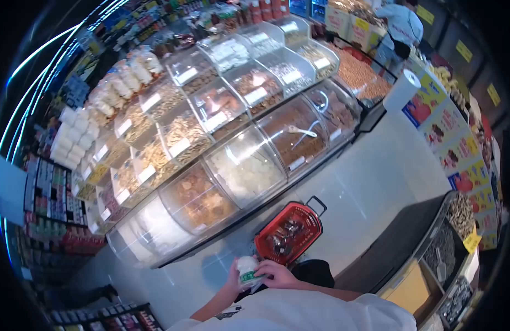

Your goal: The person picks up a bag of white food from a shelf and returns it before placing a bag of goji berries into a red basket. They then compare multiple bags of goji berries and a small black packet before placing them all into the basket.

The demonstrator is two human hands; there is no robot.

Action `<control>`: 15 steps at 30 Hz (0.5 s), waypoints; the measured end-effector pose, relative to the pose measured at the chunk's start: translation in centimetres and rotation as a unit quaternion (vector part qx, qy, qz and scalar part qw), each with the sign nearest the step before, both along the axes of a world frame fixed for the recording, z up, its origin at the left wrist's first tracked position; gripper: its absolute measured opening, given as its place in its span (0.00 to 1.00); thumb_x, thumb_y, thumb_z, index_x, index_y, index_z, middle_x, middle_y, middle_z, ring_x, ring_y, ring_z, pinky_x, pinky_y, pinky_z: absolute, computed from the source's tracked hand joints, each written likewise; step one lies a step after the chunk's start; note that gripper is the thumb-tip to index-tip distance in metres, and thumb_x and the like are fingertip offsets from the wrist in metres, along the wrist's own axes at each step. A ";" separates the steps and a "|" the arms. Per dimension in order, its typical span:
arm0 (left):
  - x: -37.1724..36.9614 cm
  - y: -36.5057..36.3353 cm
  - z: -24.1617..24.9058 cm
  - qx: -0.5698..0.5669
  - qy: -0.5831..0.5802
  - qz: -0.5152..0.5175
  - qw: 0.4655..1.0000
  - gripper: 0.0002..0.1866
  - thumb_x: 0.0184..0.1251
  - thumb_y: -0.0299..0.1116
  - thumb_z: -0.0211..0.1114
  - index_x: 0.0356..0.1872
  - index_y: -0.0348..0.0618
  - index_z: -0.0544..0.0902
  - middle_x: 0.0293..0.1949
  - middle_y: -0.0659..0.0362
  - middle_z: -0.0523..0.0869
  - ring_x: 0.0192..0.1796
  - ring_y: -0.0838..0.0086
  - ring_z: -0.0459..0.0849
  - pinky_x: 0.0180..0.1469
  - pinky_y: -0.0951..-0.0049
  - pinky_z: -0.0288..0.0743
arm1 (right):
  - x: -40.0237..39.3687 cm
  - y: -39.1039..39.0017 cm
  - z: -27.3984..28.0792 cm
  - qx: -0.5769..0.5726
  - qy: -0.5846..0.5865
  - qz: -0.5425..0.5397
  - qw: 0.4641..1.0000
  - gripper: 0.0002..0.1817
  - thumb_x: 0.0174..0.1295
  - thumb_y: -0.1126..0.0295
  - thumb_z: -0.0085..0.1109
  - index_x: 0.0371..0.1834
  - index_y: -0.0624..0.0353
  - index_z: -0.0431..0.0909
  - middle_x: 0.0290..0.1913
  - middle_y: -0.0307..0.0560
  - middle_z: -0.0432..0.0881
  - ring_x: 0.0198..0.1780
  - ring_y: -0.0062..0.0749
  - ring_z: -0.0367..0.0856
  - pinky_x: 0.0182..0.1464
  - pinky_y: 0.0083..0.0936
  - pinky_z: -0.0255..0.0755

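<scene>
Both hands are gripping a tub (246, 271) in the aisle.
Left hand (234, 278) and right hand (277, 274) are curling round it; basket (288, 231) is sitting just beside, below the bins' (249, 165) edge, open floor (370, 182) stretching right.

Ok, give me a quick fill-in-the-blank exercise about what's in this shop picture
1. Both hands hold a small white ____ with a green label.
2. The shopping basket on the floor is ____ in colour.
3. A white ____ lies inside one clear bulk bin of brown goods.

Missing words: container; red; scoop
</scene>
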State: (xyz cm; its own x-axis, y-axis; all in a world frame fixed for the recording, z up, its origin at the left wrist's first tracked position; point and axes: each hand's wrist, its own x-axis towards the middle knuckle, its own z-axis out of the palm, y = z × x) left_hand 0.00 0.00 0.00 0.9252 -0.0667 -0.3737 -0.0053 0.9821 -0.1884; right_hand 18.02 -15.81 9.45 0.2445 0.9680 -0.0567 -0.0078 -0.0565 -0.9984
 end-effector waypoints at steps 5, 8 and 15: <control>-1.8 -1.3 8.9 0.210 0.159 0.071 0.962 0.44 0.75 0.70 0.41 0.74 0.40 0.68 0.66 0.49 0.78 0.67 0.52 0.78 0.71 0.42 0.69 | 0.6 1.1 8.0 0.009 -0.067 0.091 0.994 0.13 0.59 0.81 0.65 0.48 0.61 0.84 0.55 0.46 0.80 0.53 0.35 0.84 0.47 0.25 0.81; -2.6 -2.2 10.9 0.131 0.147 0.112 0.974 0.43 0.74 0.71 0.43 0.72 0.44 0.68 0.66 0.50 0.78 0.67 0.52 0.77 0.70 0.43 0.70 | 0.8 0.8 10.5 0.045 -0.081 0.088 0.992 0.14 0.60 0.79 0.67 0.49 0.61 0.83 0.54 0.46 0.81 0.48 0.33 0.83 0.45 0.24 0.78; -2.0 -5.2 14.7 0.221 0.119 0.094 0.963 0.33 0.76 0.65 0.50 0.65 0.50 0.76 0.62 0.58 0.83 0.64 0.62 0.80 0.65 0.51 0.73 | 0.6 -0.3 13.2 0.051 -0.083 0.107 0.990 0.14 0.62 0.75 0.70 0.50 0.59 0.83 0.49 0.42 0.79 0.35 0.22 0.74 0.39 0.20 0.71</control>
